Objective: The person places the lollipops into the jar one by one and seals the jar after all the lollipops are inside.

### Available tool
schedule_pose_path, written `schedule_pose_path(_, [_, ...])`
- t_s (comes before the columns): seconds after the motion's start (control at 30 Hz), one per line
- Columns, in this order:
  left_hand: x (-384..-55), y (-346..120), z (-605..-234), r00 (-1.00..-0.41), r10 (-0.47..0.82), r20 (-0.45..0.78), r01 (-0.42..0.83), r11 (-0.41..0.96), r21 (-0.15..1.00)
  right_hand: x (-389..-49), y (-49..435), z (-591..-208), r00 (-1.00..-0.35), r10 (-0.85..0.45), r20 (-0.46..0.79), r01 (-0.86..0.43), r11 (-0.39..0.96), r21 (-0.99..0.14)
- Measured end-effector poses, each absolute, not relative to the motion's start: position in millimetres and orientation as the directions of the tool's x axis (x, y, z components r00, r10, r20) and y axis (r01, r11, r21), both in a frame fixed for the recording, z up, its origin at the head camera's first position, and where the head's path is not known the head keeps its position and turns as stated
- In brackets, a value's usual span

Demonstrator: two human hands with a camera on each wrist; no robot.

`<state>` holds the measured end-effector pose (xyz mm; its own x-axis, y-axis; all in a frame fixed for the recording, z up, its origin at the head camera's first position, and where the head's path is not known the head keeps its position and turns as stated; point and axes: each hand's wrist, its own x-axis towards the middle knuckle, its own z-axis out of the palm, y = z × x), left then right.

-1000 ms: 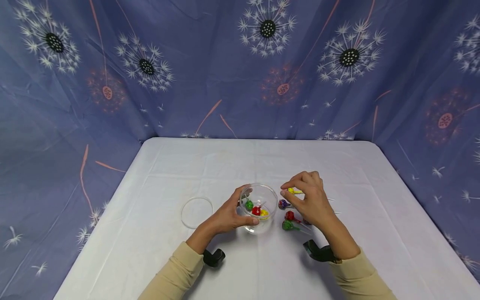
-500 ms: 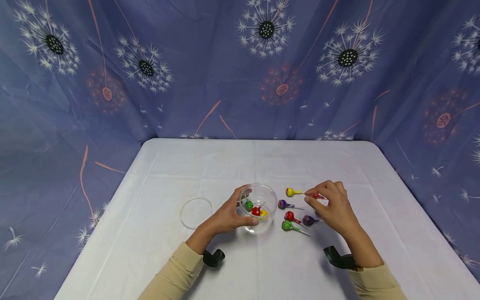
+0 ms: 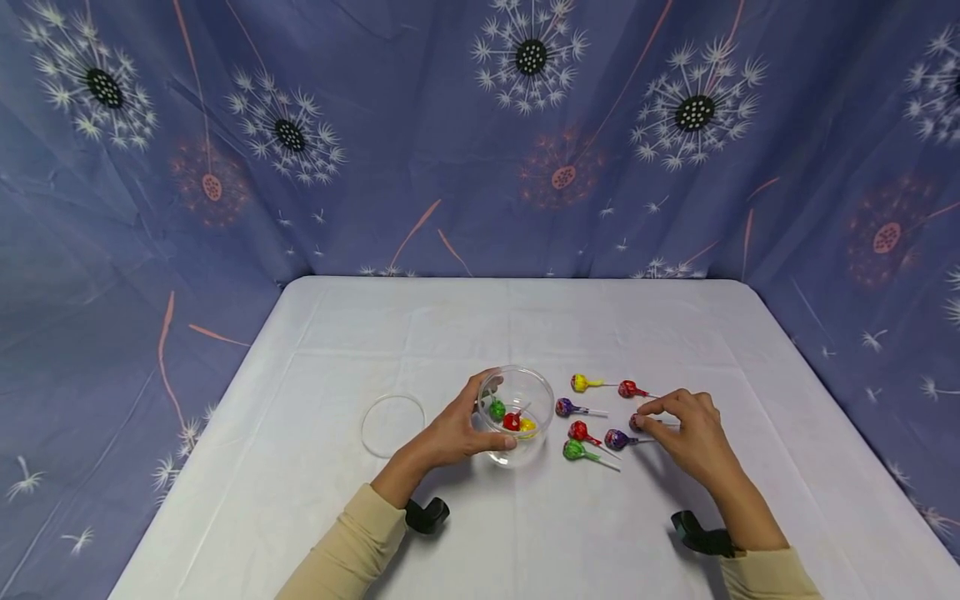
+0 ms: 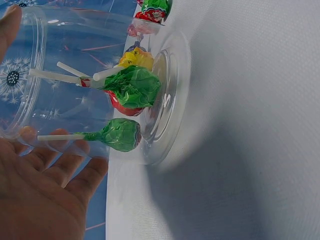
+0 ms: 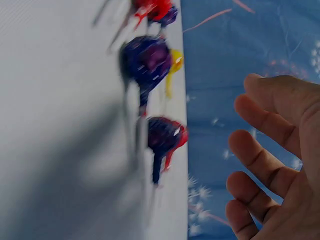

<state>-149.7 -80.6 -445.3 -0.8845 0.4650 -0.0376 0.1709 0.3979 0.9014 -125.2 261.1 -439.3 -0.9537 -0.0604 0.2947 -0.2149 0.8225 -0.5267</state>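
Observation:
My left hand (image 3: 457,423) grips a clear plastic jar (image 3: 534,448) standing on the table, thumb on the near side. Inside lie several wrapped lollipops; the left wrist view shows a green lollipop (image 4: 122,135) by the fingers, another green one, and red and yellow behind. My right hand (image 3: 693,433) hovers at the right, thumb and forefinger close together over a dark lollipop (image 3: 635,422). In the right wrist view, the loosely bent fingers hold nothing and stay apart from that dark lollipop (image 5: 162,135). Beside it lies a purple lollipop (image 3: 617,439).
Other lollipops lie right of the jar: yellow (image 3: 580,383), red (image 3: 628,389), purple (image 3: 564,407), another red (image 3: 578,431) and green (image 3: 574,450). A clear round lid (image 3: 363,427) lies left of the jar on the white table (image 3: 420,333). A patterned curtain (image 3: 450,150) surrounds the table.
My right hand has moved right and toward me, from over the yellow lollipop, past the red one, to the dark one. The left hand and jar have stayed put.

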Motion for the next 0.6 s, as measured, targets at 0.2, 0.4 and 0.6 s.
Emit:
schedule_pose_path(0.2, [-149,-81,-446,-0.885,0.464,-0.034,0.172,0.395,0.902,-122,271,-452,-0.961,-0.083,0.264,-0.214,0.826,-0.522])
schedule_pose_path(0.4, [-149,-80,-446,-0.885,0.464,-0.042,0.169,0.404,0.899,-121,275,-462,-0.985,-0.079,0.152,-0.148,0.843,-0.517])
schedule_pose_path(0.6, [-149,-81,-444,-0.886,0.463,-0.037,0.168,0.394,0.904,-122,277,-469,-0.990,-0.075,0.123,-0.126,0.862,-0.492])
